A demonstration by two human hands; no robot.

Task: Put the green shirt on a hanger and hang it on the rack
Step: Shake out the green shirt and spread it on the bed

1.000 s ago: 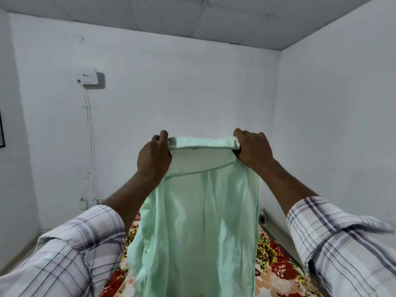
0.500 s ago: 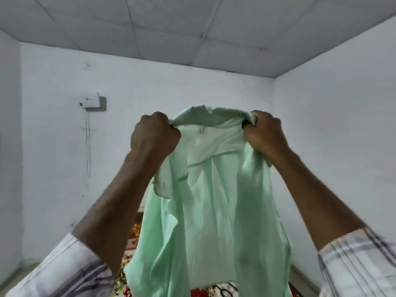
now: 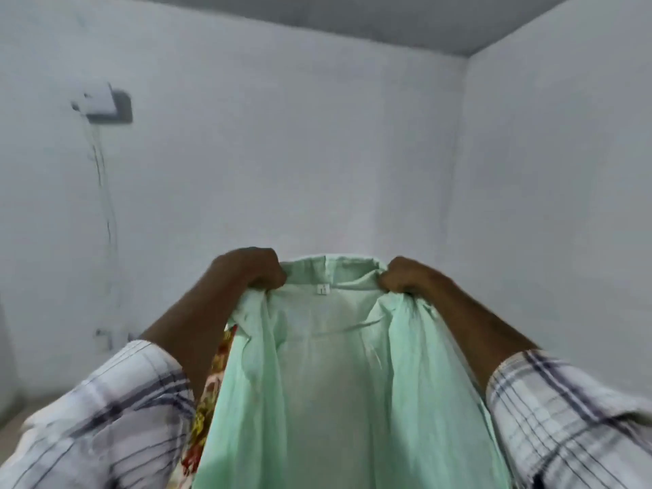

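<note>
Both fists have dropped lower than half a second ago. Left hand (image 3: 252,268) and right hand (image 3: 405,275) clench the green shirt (image 3: 338,375) at its collar.

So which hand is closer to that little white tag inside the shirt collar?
The left hand is nearer; it grips the green shirt just left of the white tag. The right hand grips the collar farther off, to the tag's right.
</note>
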